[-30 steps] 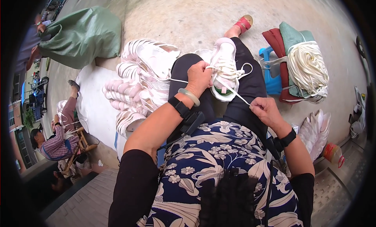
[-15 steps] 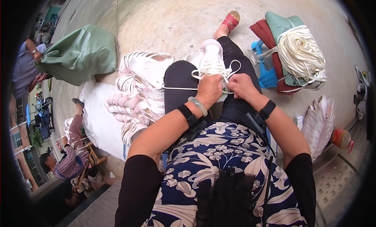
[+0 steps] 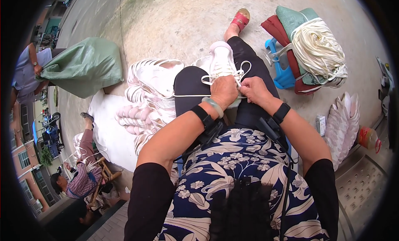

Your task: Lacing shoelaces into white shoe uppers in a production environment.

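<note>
A white sneaker (image 3: 221, 61) with a pale pink toe rests across my lap, its toe pointing away from me. White shoelace (image 3: 246, 67) loops stand out on both sides of its opening. My left hand (image 3: 225, 90) is closed over the laces at the near end of the shoe, and a strand runs from it leftward across my knee. Close beside it, my right hand (image 3: 254, 90) pinches a lace between thumb and fingers. The fingers of both hands partly cover the lace crossing and the heel.
White and pink shoes (image 3: 156, 79) are stacked left of my knee. A lace bundle (image 3: 318, 45) lies on folded sacks over a blue stool (image 3: 284, 75). More shoe pieces (image 3: 343, 124) stand at right near a jar (image 3: 368, 138). One person holds a green sack (image 3: 85, 66); another person (image 3: 85, 180) sits at lower left.
My hands stay at the laces, with the right hand shifted slightly. The loops have changed shape a little. At left, the standing person's arms and the green sack have moved.
</note>
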### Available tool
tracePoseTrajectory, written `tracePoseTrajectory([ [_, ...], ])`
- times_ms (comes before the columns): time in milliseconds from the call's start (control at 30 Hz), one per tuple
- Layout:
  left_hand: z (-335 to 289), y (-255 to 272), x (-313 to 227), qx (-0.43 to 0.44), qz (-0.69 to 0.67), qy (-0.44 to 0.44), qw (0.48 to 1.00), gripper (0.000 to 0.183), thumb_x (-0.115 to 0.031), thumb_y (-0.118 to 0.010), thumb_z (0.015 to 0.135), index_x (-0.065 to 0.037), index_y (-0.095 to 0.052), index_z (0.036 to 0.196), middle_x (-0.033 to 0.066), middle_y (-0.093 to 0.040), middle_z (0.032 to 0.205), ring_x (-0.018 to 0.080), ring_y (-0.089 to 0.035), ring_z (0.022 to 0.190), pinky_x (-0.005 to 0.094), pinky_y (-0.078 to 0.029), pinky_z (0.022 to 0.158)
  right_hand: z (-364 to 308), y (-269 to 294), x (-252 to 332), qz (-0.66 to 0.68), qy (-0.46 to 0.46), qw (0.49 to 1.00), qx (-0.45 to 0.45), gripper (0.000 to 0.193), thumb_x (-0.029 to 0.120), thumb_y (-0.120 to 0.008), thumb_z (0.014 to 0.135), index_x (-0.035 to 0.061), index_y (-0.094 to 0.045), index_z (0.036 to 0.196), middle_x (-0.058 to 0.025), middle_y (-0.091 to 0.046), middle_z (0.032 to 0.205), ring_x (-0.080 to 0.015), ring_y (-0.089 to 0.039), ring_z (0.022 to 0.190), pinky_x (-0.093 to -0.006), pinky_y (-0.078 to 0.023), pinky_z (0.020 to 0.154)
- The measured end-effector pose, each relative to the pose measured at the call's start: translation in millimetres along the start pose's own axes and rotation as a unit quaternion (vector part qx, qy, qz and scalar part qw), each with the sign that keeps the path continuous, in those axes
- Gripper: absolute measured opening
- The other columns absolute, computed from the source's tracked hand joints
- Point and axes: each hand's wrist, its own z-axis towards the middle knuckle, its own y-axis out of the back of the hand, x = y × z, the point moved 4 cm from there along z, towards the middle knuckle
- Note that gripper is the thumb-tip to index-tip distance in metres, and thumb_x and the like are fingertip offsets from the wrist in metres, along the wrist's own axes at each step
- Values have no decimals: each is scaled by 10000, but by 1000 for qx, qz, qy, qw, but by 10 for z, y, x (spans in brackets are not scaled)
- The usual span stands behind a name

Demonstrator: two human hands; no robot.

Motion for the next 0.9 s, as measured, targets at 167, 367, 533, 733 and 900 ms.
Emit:
tracePoseTrajectory([
  [167,-24,2,27,-2,-82,9,997,132,-166,-568,732,-56,-640,725,178,-617,711,359,-603,712,443,-476,659,17,-26,-15,-1,3,1000,2,148,97,-530,729,-1,-632,686,-95,-576,512,-159,-575,416,-290,-473,453],
  [367,8,9,72,35,-19,16,999,150,-176,-556,735,-50,-637,742,184,-619,743,354,-603,746,444,-470,688,34,-49,-39,1,-3,1000,15,152,100,-523,737,-6,-621,694,-91,-568,502,-156,-574,416,-288,-469,446],
  [533,-344,332,392,111,16,-50,992,152,-144,-521,751,-25,-615,740,188,-610,738,383,-583,730,451,-460,677,19,-45,-65,23,4,999,25,169,119,-524,753,-19,-610,707,-99,-571,519,-157,-569,407,-288,-464,435],
  [733,-774,670,866,138,-52,35,988,107,-124,-571,749,-29,-595,706,183,-607,721,361,-590,733,431,-463,656,42,-13,-68,63,-69,995,37,130,104,-542,752,-1,-584,689,-74,-573,538,-127,-556,405,-252,-439,377],
  [900,-851,608,869,108,-110,-12,988,91,-86,-577,761,-2,-585,726,110,-554,567,189,-541,502,305,-418,490,34,54,-49,181,-122,975,42,94,111,-553,797,26,-581,828,-44,-583,618,-96,-528,413,-222,-414,351],
])
